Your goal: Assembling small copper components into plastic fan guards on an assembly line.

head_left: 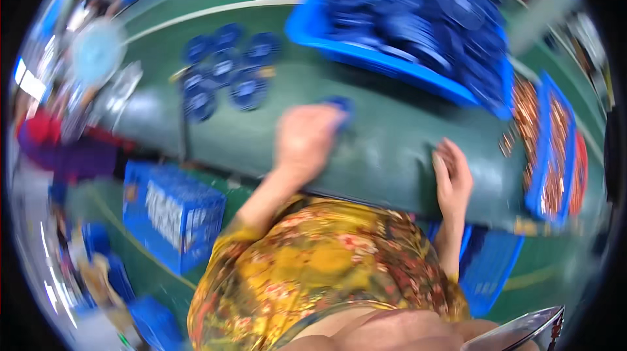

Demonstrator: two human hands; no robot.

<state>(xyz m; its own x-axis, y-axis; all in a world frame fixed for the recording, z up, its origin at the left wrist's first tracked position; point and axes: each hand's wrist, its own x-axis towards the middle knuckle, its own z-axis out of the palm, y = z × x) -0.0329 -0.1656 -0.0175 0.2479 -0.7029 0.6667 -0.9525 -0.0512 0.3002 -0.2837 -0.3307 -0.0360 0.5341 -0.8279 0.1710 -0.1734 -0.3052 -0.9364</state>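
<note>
My left hand (304, 140), smeared by motion, is over the green work surface with its fingers closed on a round blue plastic part (341, 108). Much of that part is hidden behind the fingers. To the right, my right hand (452, 174) hovers near the front edge with thumb and fingers a little apart and nothing visible in them. A group of several round blue parts (223, 68) with pale centres lies on the surface, left of and beyond my left hand.
A large blue bin (405, 66) heaped with blue round parts stands at the far side. Copper-coloured small pieces (526, 119) lie beside a narrow blue tray (545, 148) at the right. Below the table's front edge are blue crates (173, 214). Another person's purple sleeve (81, 155) shows at left.
</note>
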